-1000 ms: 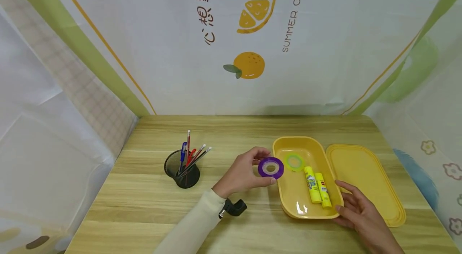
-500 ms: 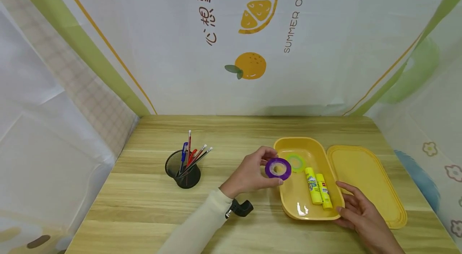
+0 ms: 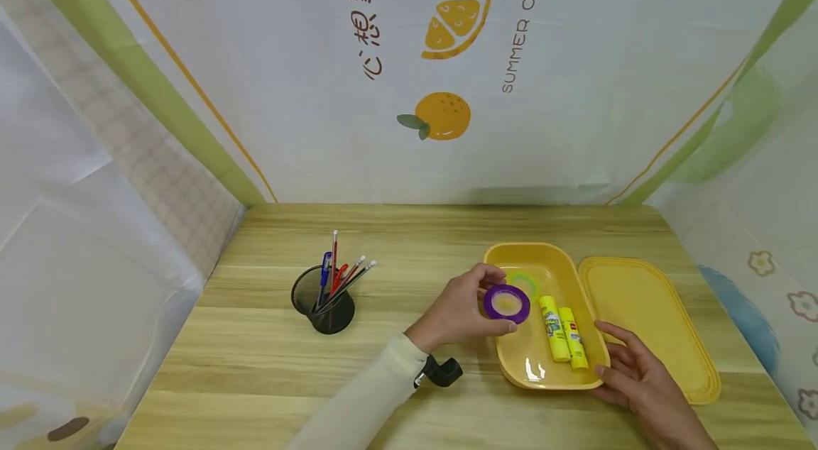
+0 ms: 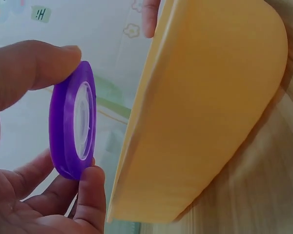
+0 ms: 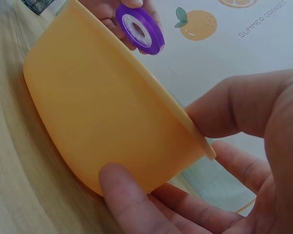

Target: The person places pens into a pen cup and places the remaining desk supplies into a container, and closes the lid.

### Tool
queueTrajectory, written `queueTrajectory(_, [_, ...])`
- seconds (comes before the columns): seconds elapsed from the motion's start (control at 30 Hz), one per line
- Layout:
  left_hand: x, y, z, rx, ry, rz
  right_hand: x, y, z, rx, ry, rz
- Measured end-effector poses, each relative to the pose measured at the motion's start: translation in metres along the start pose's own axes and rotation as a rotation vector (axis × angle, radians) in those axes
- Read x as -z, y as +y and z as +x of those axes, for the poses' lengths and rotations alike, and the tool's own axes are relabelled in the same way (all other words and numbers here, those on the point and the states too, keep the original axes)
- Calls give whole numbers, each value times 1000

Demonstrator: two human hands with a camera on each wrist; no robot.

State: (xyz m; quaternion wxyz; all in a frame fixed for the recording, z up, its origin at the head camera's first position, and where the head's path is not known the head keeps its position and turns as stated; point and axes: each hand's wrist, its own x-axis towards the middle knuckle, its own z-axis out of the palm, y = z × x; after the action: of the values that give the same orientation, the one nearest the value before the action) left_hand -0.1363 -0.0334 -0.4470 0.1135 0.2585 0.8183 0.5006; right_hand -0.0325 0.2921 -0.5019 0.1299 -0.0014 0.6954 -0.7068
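My left hand (image 3: 455,311) pinches a roll of purple tape (image 4: 71,124) between thumb and fingertips. The roll hangs tilted over the left side of a yellow plastic box (image 3: 520,354), above its rim. At the box's near right corner my right hand (image 3: 644,373) holds on, thumb at the rim and fingers against the outer wall (image 5: 102,97). Inside the box lie a yellow-green tape roll (image 3: 532,286), partly hidden by the purple one, and two yellow glue sticks, a larger one (image 3: 554,329) and a smaller one (image 3: 573,338), side by side.
A yellow lid (image 3: 645,322) lies flat on the wooden table (image 3: 255,365), right of the box. To the left stands a black mesh pen cup (image 3: 334,315) with several pencils and pens. A printed cloth (image 3: 358,152) hangs behind the table's far edge.
My left hand has moved right with the purple tape roll, from beside the box's left rim to over its inside. The right hand stays at the box's corner.
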Motion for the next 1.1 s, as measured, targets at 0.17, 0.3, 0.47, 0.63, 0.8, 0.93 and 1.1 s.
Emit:
queueTrajectory(0.17, [-6,0,4,-1,-12,-9,-2,-2,2,-18,15,-14])
queueTrajectory(0.3, [-9,0,8,1,-15,-3,-4,-3,3,-30,35,-28])
queueTrajectory(0.47, [-12,1,12,25,-19,3,-5,-3,2,-33,43,-24])
queueTrajectory(0.63, [-16,1,15,42,-21,-3,-5,-3,3,-46,55,-23])
queueTrajectory(0.8, [-19,2,18,22,-25,14,-5,-2,3,-57,68,-28])
queueTrajectory(0.93, [-23,1,20,19,-31,36,-5,-1,2,-59,68,-24])
queueTrajectory(1.1, [-26,4,22,34,-33,99,-5,-1,2,-55,69,-18])
